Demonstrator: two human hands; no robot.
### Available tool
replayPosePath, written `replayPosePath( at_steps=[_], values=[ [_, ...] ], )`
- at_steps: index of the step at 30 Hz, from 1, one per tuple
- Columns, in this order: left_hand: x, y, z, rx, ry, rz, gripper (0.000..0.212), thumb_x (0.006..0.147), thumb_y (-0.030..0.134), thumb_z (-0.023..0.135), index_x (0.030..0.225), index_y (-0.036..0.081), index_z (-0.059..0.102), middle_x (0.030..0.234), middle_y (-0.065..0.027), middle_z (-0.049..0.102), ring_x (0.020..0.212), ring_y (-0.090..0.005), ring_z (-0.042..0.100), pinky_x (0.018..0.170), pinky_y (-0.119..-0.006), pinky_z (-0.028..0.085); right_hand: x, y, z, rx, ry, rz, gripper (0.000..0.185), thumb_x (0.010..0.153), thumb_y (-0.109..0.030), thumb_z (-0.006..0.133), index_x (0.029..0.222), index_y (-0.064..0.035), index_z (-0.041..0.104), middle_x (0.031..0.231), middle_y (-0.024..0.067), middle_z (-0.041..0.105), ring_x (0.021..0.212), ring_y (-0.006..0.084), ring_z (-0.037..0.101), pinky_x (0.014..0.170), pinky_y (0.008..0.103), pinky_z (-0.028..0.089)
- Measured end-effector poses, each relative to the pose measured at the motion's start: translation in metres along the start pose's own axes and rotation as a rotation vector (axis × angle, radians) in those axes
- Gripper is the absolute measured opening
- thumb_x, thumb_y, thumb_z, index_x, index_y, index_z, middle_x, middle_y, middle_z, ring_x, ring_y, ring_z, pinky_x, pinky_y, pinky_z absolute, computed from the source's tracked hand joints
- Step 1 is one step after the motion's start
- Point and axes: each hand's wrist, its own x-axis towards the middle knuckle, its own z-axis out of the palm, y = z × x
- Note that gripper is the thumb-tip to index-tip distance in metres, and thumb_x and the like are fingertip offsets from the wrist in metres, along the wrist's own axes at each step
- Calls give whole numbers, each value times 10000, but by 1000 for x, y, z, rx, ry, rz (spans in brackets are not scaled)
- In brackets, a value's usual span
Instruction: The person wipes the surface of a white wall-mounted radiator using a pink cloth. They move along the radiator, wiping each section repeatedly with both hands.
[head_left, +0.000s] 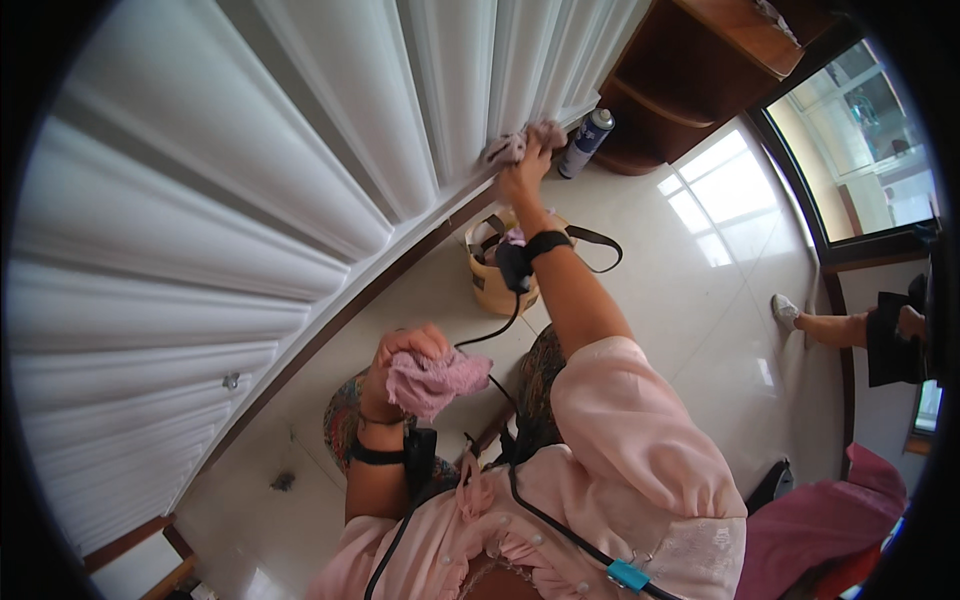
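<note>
In my left hand (409, 360) a crumpled pink cloth (442, 382) is bunched, held over my knees. My right hand (529, 169) reaches far forward and presses a greyish-pink rag (506, 148) against the lower edge of a white column radiator (397, 150). Part of that rag bulges past the fingers on the far side. Just right of this hand stands an upright blue and white aerosol can (587, 142). Below my right forearm sits a tan bucket-like bag (499, 296) with dark handles and pinkish cloths inside; the forearm hides part of it.
A brown wooden corner shelf (652, 97) stands beyond the can. Glossy pale tiles (675, 300) cover the floor, with a dark tuft of debris (283, 481) at left. Another person's leg and shoe (786, 311) show at right. Black cables (555, 529) run from my wrists.
</note>
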Motion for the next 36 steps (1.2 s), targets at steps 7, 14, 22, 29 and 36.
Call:
replayPosePath(
  at_steps=[7,14,22,29,36],
  values=[
    [14,-3,2,145,-79,-88,159,753,128,507,679,-11,530,736,-111,499,608,-165,485,565,-246,413,8,30,9,8,-96,134,720,656,25,493,1299,-38,174,1074,230,448,952,382,460,842,352,367],
    [29,-6,15,287,-184,-190,183,773,140,475,699,-11,548,752,-110,528,665,-164,496,632,-251,400,19,10,-16,82,-73,85,729,696,2,502,1298,-32,91,1025,214,476,931,344,477,771,361,397],
    [30,-8,18,398,-147,-212,223,766,197,484,692,-1,555,743,-101,541,673,-171,501,629,-262,396,100,99,9,293,125,281,552,707,-53,525,1200,-19,278,1000,134,478,847,232,496,691,273,430],
    [42,-2,20,504,-186,-211,300,748,270,466,671,-9,543,709,-108,542,658,-190,519,618,-266,397,83,93,20,-11,175,252,592,664,9,497,1206,36,262,1130,262,341,1031,397,357,912,407,267],
    [50,-4,24,442,-315,-235,158,666,122,575,765,1,557,772,-93,568,731,-200,547,679,-266,408,-71,-41,16,-65,-120,87,441,633,60,458,1066,34,376,1099,269,367,981,413,376,869,422,306]
  ],
)
